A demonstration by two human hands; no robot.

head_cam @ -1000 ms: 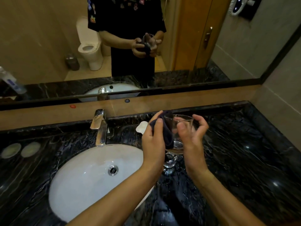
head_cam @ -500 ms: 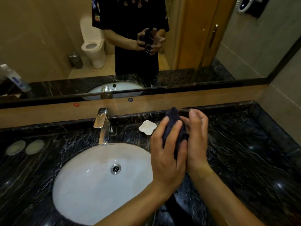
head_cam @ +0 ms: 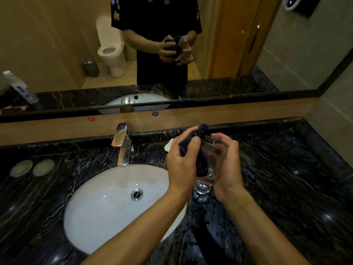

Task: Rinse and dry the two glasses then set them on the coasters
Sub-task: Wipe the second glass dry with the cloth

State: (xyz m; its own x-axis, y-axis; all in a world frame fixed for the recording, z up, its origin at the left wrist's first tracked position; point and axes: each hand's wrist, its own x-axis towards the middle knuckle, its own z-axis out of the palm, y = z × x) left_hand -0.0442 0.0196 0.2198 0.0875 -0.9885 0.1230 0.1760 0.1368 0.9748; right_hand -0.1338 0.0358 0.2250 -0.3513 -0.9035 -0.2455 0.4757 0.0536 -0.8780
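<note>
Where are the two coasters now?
The two coasters lie side by side on the dark counter at the far left, left of the tap and sink.

The hands have parted, uncovering the glass beside the cloth.

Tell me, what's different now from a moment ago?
Half a second ago the left hand covered the glass with the cloth; now the glass shows again, the cloth pushed down inside it, much as a second ago. The right hand still holds the glass. The second glass on the counter, the coasters and the tap stayed put.
</note>
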